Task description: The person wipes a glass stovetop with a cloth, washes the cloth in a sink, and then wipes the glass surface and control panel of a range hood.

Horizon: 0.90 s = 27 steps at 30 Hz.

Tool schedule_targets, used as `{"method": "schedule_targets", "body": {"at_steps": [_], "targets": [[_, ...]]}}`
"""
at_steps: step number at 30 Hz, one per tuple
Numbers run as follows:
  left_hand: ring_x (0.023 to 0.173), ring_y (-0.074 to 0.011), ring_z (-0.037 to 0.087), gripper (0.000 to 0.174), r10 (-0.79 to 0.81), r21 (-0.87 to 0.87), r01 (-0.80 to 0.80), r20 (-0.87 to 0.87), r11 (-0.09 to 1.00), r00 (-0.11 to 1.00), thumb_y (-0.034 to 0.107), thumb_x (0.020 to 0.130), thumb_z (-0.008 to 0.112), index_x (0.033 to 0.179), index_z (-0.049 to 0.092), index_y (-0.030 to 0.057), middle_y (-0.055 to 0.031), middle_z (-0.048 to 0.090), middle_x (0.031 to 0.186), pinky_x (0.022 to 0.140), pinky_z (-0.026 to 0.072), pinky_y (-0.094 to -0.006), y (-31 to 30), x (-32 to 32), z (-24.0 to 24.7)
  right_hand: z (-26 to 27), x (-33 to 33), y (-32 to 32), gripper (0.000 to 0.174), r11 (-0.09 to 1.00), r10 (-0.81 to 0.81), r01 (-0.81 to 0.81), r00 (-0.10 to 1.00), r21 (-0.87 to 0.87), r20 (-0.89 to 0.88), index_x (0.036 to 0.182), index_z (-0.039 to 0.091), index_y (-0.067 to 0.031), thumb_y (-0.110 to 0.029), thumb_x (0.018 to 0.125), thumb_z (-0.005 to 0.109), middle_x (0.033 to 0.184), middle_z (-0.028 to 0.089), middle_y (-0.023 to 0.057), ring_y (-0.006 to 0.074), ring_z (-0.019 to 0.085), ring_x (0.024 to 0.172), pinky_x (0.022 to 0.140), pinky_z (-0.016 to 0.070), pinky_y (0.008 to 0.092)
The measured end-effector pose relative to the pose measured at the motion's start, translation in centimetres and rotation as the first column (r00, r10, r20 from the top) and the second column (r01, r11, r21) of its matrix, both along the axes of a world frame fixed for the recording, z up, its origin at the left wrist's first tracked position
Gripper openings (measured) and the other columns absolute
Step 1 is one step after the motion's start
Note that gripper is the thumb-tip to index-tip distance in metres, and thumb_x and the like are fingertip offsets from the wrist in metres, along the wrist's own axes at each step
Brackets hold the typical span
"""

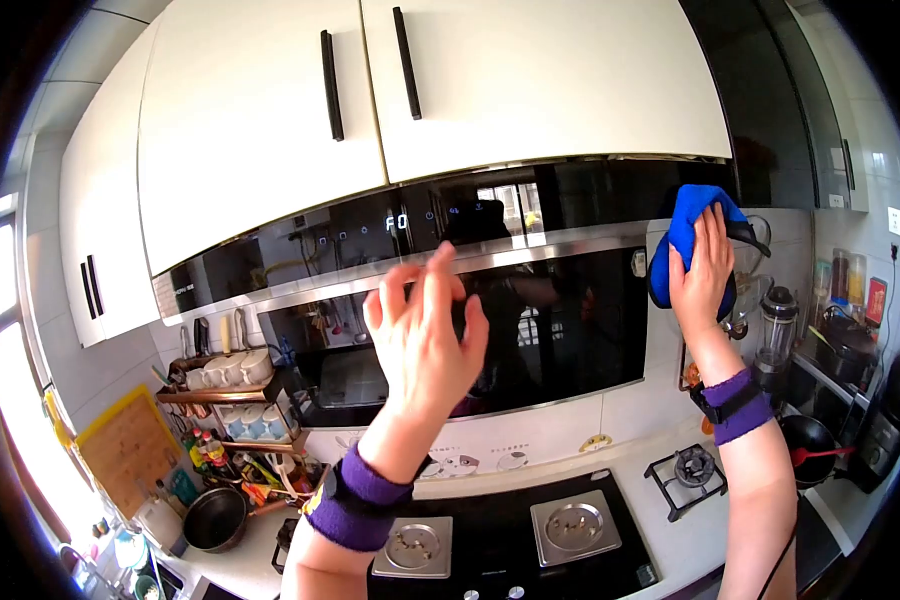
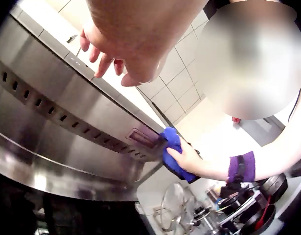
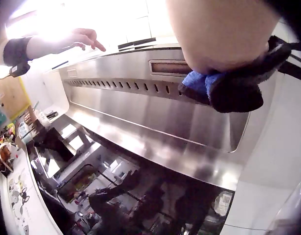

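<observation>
In the head view my right hand (image 1: 705, 268), fingers extended, presses a blue cloth (image 1: 697, 203) with a dark underside against the right end of the black range hood (image 1: 590, 195). The cloth (image 3: 236, 90) is bunched against the steel underside (image 3: 160, 117) in the right wrist view, where most of that hand is hidden. My left hand (image 1: 420, 325) is raised before the hood's middle, fingers loosely bent and holding nothing. Beside it, lit symbols (image 1: 397, 222) show on the hood's panel. In the left wrist view the left hand's fingers (image 2: 105, 64) hang near the hood's edge.
White cabinets (image 1: 550, 80) with black handles hang above. Below lies a black gas hob (image 1: 490, 535), with a separate burner stand (image 1: 685, 480) to its right. At left are a pan (image 1: 216, 520), a cutting board (image 1: 130, 450) and a rack of jars. A blender (image 1: 773, 330) stands at right.
</observation>
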State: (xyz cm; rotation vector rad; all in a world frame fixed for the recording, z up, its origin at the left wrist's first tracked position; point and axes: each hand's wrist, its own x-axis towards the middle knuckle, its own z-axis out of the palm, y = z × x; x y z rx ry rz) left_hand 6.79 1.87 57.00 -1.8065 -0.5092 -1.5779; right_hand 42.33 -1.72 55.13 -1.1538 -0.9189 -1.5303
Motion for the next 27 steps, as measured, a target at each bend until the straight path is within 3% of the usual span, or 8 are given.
{"method": "schedule_targets", "body": {"at_steps": [8,14,16,17,20,21,25,27], "targets": [[0.089,-0.0272,0.057,0.018,-0.335,-0.351,0.26,-0.17,0.899,0.927,0.009,0.072,0.07,0.081,0.055,0.0095,-0.0047,0.068,0.104,0.074,0.0441,-0.0382,-1.8,0.8,-9.1,2.3,-7.5,0.9,0.038,0.994,0.04,-0.015,0.973,-0.11,0.227,0.108,0.063,-0.0102,-0.012,0.071,0.067,0.127,0.059,0.0075,0.0262,0.045,0.133,0.098,0.0336,0.0455],[0.088,-0.0252,0.059,0.017,-0.364,-0.458,0.207,-0.288,0.865,0.886,0.014,0.074,0.071,0.082,0.056,0.0108,-0.0018,0.068,0.101,0.072,0.0456,-0.0378,-1.2,5.0,-15.5,4.6,-16.6,5.5,0.033,0.972,0.234,-0.201,0.854,-0.12,0.464,0.118,0.062,-0.0223,-0.02,0.087,0.053,0.131,0.059,0.0012,0.0225,0.048,0.131,0.101,0.0353,0.0421],[0.089,-0.024,0.06,0.017,-0.377,-0.523,0.173,-0.314,0.835,0.871,0.018,0.075,0.071,0.084,0.058,0.0114,-0.0009,0.068,0.1,0.072,0.0476,-0.0375,-0.9,5.8,-17.5,5.4,-14.7,5.1,0.034,0.956,0.293,-0.237,0.776,-0.172,0.558,0.12,0.061,-0.0231,-0.019,0.087,0.054,0.134,0.056,0.0008,0.022,0.049,0.13,0.098,0.0378,0.0419],[0.089,-0.0239,0.06,0.017,-0.38,-0.537,0.167,-0.316,0.827,0.869,0.018,0.075,0.071,0.084,0.058,0.0114,-0.0003,0.067,0.098,0.071,0.048,-0.0376,-0.7,5.8,-18.5,5.2,-13.0,5.3,0.035,0.988,0.153,-0.106,0.794,-0.113,0.588,0.121,0.06,-0.0233,-0.018,0.087,0.054,0.137,0.054,-0.0001,0.021,0.051,0.129,0.094,0.0406,0.0409],[0.088,-0.0212,0.06,0.017,-0.367,-0.58,0.13,-0.312,0.804,0.876,0.023,0.077,0.07,0.086,0.06,0.013,0.0025,0.064,0.088,0.069,0.0478,-0.0377,0.3,5.4,-21.7,4.2,-6.8,4.3,0.035,0.994,-0.002,0.053,0.875,-0.092,0.484,0.121,0.061,-0.0281,-0.023,0.087,0.055,0.139,0.053,-0.0033,0.0138,0.041,0.137,0.102,0.0261,0.0447],[0.088,-0.021,0.061,0.016,-0.359,-0.596,0.112,-0.314,0.795,0.879,0.023,0.077,0.07,0.086,0.06,0.0134,0.0026,0.064,0.087,0.069,0.048,-0.0377,0.8,5.0,-22.8,4.2,-4.4,3.6,0.034,0.994,-0.013,0.057,0.901,-0.089,0.433,0.12,0.061,-0.0267,-0.023,0.087,0.054,0.139,0.054,-0.0029,0.0145,0.042,0.136,0.1,0.029,0.0449],[0.087,-0.0231,0.062,0.015,-0.324,-0.696,0.011,-0.32,0.718,0.89,0.023,0.079,0.07,0.085,0.06,0.0142,0.0019,0.065,0.085,0.069,0.0493,-0.0376,1.0,2.4,-25.6,3.1,5.6,0.8,0.067,0.999,0.005,-0.015,0.977,0.047,0.212,0.123,0.054,-0.0087,-0.01,0.061,0.079,0.141,0.049,0.0159,0.0315,0.045,0.132,0.104,0.0322,0.0474],[0.086,-0.0239,0.062,0.015,-0.322,-0.729,0.008,-0.292,0.684,0.9,0.024,0.081,0.071,0.086,0.061,0.0141,0.0003,0.065,0.083,0.069,0.0502,-0.0376,1.5,0.9,-27.3,2.6,8.3,-0.3,0.067,0.997,-0.053,0.043,0.985,0.061,0.167,0.131,0.049,-0.0047,-0.011,0.07,0.075,0.14,0.049,0.0177,0.0341,0.045,0.132,0.107,0.0303,0.0483]]}}
